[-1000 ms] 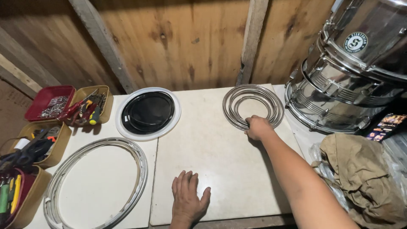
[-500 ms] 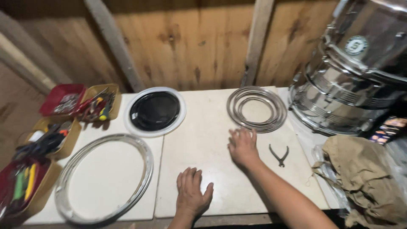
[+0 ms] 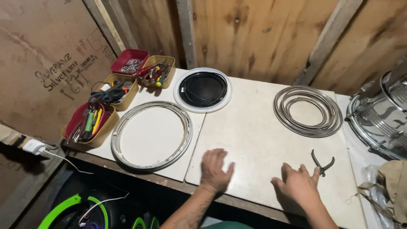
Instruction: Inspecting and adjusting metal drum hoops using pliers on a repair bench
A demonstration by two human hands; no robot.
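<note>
Pale counter (image 3: 254, 140) of two light panels, seam running front to back near the middle, front edge worn and dark. Behind it, a wall of raw plywood and slanted timber studs; to the left, a brown board with handwriting. Below the front edge at left, a dim floor space with a white charger (image 3: 33, 146), its cord trailing, and green-rimmed shapes too dark to make out.

Left hand (image 3: 215, 169) flat on the counter near the front edge, palm down, fingers spread, holding nothing. Right hand (image 3: 298, 185) also low over the counter, palm down, fingers loosely spread, holding nothing; whether touching the surface cannot be told. Pliers (image 3: 322, 162) lying on the counter just beyond the right hand's fingertips, handles splayed, close but apart from the fingers.

Further back on the right panel, stacked metal rings (image 3: 307, 111), flat. On the left panel, a large metal hoop (image 3: 151, 135) lying flat, its near edge close to the counter's front. Behind the hoop, across the seam, a black drumhead (image 3: 204, 90) with a white rim.

Along the left edge, four small trays: a red tray (image 3: 129, 61) of small hardware at the back, a tan tray (image 3: 157, 72) of coloured-handled tools beside it, another tan tray (image 3: 113, 91) with dark tools, and a front tray (image 3: 87, 125) with screwdrivers.

At far right, a chrome drum (image 3: 379, 118) on its side, partly cut off. Below it, an olive cloth (image 3: 392, 186) and clear plastic.
</note>
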